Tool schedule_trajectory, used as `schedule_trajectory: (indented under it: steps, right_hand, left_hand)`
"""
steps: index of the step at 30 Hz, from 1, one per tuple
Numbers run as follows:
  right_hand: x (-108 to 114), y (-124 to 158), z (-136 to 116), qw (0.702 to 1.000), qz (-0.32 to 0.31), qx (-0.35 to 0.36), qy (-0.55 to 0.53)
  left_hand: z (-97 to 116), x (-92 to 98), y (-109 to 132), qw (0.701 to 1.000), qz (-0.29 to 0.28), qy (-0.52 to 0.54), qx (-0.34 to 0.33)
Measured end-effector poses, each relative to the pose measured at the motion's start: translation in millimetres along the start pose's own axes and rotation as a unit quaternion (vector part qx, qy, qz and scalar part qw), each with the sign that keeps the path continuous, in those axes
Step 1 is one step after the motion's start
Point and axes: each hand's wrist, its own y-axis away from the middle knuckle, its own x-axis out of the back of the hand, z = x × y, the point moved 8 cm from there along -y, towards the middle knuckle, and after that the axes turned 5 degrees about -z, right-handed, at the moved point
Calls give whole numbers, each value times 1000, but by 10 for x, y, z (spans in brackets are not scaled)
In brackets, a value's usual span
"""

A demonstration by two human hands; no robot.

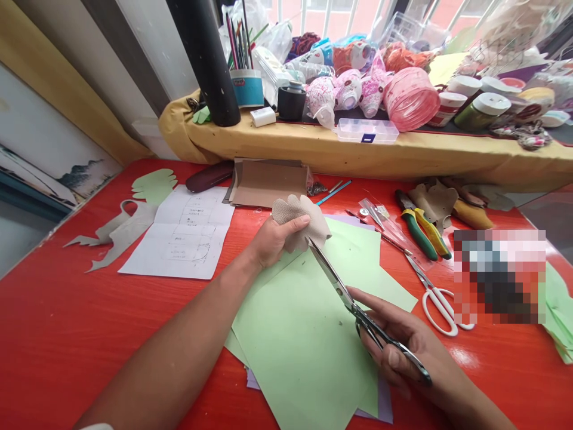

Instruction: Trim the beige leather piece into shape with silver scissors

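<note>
Red table (147, 334) is filling the lower frame; green sheets (308, 346) are covering its centre. White marked page (179, 239) is lying at left. Lower right: your right hand (403, 340) is gripping metal scissors (339, 291) by the handles. Centre: your left hand (275, 239) is pinching the beige scalloped piece (290, 209); blade tips are resting at its lower edge, contact unclear.

- Held scissors (348, 301): bright metal, glossy;
- Scalloped piece (317, 221): leather-like, matt, pebbled;
- Green sheets (308, 334): paper, matt, smooth;
- Table (67, 322): smooth, glossy, faint wood grain;
- Ledge cover (277, 141): creased cloth, matt;
- White-handled scissors (431, 289): metal blades, smooth plastic handles.
</note>
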Motion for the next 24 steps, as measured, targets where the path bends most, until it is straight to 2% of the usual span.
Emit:
schedule_trajectory:
  steps: [7, 12, 24]
  right_hand:
    - [2, 2, -23, 1000, 8, -5, -3]
    - [24, 39, -39, 998, 54, -39, 3]
    - [33, 39, -23, 998, 40, -49, -6]
  left_hand:
    - [-16, 6, -4, 1000, -19, -9, -3]
    - [-33, 3, -14, 999, -37, 10, 1]
    - [-30, 17, -17, 999, -32, 20, 0]
